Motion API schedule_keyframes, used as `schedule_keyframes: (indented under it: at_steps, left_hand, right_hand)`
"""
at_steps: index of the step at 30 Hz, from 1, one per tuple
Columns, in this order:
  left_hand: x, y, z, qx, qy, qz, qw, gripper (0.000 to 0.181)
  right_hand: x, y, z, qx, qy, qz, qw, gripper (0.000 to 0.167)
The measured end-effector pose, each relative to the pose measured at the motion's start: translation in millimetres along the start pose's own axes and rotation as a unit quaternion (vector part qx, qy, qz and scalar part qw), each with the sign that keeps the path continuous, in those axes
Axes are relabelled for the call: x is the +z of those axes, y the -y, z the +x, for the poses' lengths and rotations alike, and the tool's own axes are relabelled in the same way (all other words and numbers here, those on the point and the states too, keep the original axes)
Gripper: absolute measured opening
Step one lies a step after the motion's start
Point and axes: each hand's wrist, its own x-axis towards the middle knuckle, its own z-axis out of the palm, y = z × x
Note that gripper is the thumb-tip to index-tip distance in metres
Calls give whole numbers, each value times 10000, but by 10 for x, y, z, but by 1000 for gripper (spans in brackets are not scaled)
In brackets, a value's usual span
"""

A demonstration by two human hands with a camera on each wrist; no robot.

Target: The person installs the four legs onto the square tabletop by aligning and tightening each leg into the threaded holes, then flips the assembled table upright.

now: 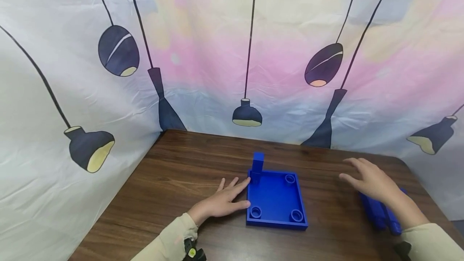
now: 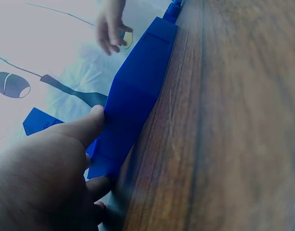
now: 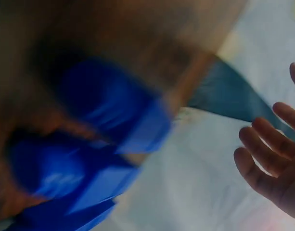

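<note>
A blue square tray [image 1: 277, 196] lies on the table with round sockets at three corners; a blue post [image 1: 257, 165] stands upright at its back left corner. The left hand [image 1: 225, 201] touches the tray's left side with thumb and fingertips, fingers spread; in the left wrist view the same hand [image 2: 56, 159] rests against the tray's side wall [image 2: 133, 96]. Above the table at the right, the right hand [image 1: 373, 182] hangs in the air with nothing in it. Several blue posts [image 1: 377, 212] lie under the right forearm; the right wrist view shows them blurred beside the hand [image 3: 277, 159].
The brown wooden table [image 1: 188, 160] reaches back to a cloth backdrop [image 1: 210, 51] printed with hanging lamps, which also closes off the left and right sides.
</note>
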Motion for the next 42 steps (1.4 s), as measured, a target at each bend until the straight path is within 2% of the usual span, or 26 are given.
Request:
schedule_keyframes:
  at_steps: [3,7,16,26,33,38,42]
  left_hand:
    - [0,7,1,-58,-24,-3,10000,82]
    - [-16,-4,-2,-133,-2,42,9999,81]
    - [-23,-12,-15,11,-22,-43,10000,84]
    - [-27,-43,11,-83,103,37,9999,82]
    - [10,-13,3,-23,14,-41,10000,83]
    - [36,23,13,-62,-97,8,9999,84]
    - [23,14,5,-35,-88,9,10000,84]
  right_hand:
    - [40,-148,-54,199,272,-336,9989,70]
    - [89,-311,-103,403,532,-530,9964,71]
    - [211,-501,-146,414,751,-639,9943,72]
    - [291,-499,-205,448,861,-631,9933,64]
    - [355,-475,-218,377,1180,-395,9915,57]
    - [364,-476,-213,184,1036,-309,9940,46]
    - [324,-457,-196,152,1089,-206,9937,40]
